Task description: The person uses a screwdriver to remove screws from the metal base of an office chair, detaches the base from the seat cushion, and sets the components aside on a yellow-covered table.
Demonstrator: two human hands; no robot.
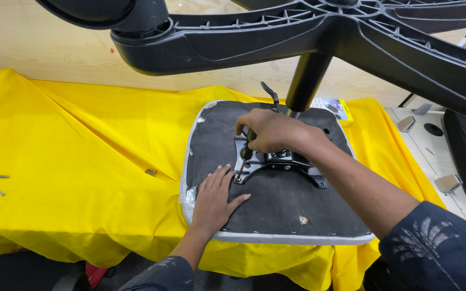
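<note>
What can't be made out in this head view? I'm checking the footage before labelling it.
- Screw head under the screwdriver: too small, and the tool tip covers it.
- Screwdriver handle: wrapped inside the right hand.
- Mounting plate middle: hidden by the right hand and wrist.
- Chair base: its arms are cut off by the top and right edges.
- Loose screws on the yellow cloth: too small to type.
</note>
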